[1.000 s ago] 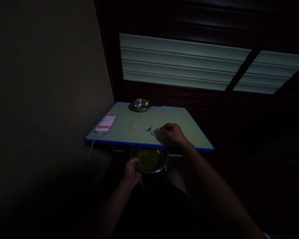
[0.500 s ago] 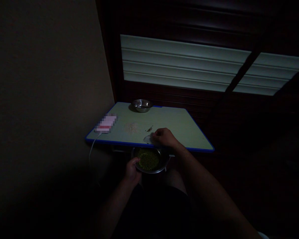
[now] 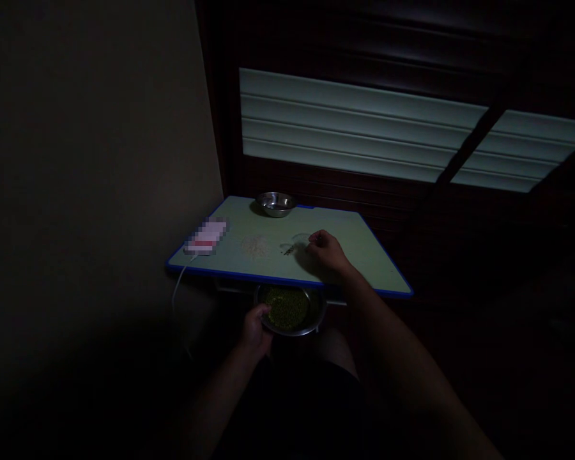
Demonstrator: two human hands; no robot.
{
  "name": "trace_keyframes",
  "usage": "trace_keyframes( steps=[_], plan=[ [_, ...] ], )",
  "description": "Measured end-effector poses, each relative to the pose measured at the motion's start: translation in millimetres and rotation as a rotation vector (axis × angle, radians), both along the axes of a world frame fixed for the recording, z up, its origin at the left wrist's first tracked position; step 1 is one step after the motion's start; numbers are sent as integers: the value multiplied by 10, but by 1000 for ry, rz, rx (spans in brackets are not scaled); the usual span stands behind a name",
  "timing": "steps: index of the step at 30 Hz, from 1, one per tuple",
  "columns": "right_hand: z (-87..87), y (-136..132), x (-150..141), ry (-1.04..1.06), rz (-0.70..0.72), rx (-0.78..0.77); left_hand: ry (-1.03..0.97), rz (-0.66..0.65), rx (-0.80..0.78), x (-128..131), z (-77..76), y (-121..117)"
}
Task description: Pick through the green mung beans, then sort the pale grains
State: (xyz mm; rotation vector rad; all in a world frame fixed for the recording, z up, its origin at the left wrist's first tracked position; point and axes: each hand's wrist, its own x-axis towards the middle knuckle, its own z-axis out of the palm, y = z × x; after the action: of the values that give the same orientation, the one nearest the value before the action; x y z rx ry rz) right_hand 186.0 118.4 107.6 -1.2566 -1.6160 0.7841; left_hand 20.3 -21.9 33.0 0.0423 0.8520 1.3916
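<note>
Steadying a bowl (image 3: 297, 333) of green grains (image 3: 287, 308) below the front edge of the table (image 3: 364, 259), left hand (image 3: 256, 329) clamped on its rim (presumably against tipping); pinching a clear, blurred piece (image 3: 303, 237) in the right hand (image 3: 329, 251), apparently for fine control.

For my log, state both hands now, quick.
Left hand: holding the lower metal bowl by its rim.
Right hand: closed on a clear, blurred piece.

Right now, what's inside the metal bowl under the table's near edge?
Small green grains, possibly mung beans, lie in the metal bowl. The tabletop hides its far side, the left hand covers some left rim, and anything beneath the top grains is hidden.
</note>
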Motion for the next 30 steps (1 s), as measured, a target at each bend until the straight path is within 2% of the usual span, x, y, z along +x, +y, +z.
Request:
trace_keyframes(
  steps=[3,6,15,25,30],
  plan=[
    [-75,92,37,-38,-97,141,-2,3,3,-7,6,-6],
    [-121,72,16,-35,-87,183,8,-5,-2,-13,3,-10],
    [-95,-47,-59,-73,-8,115,26,-16,4,-24,-27,-14],
    [-122,3,-37,-267,-81,137,19,-13,25,-31,-36,-22],
    [-131,17,-42,-193,-41,168,13,7,36,-23,-14,-23]
  ],
)
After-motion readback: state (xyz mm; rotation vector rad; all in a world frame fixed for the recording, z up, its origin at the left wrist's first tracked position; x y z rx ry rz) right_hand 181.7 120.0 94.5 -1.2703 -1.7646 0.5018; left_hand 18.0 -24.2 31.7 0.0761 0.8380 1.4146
